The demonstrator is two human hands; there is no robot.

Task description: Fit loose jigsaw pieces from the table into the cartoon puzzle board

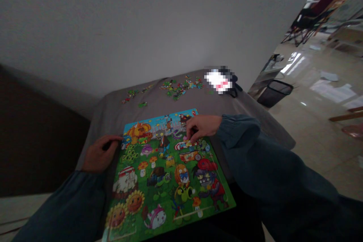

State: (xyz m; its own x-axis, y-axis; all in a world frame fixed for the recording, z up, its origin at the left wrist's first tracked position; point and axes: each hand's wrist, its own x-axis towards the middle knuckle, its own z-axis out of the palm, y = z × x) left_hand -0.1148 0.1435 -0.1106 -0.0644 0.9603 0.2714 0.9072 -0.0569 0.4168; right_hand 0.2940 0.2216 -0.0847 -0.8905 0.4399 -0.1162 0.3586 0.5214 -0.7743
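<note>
A colourful cartoon jigsaw puzzle point(167, 174) with plants and zombies lies on a grey cloth-covered surface point(113, 113), its pieces mostly joined. My right hand point(201, 128) reaches over the puzzle's upper part, with fingertips pinched together on what looks like a small puzzle piece point(188, 140). My left hand point(100, 154) rests at the puzzle's left edge, its fingertips touching the board. Several loose puzzle pieces point(181, 89) lie scattered farther away on the grey cloth, out of reach of either hand's fingertips.
A pixelated white object point(219, 81) sits on a dark item at the cloth's far corner. A white wall point(113, 19) rises behind. To the right, a black mesh waste bin point(274, 92) stands on a shiny floor point(317, 128) with papers and a folding chair point(303, 26).
</note>
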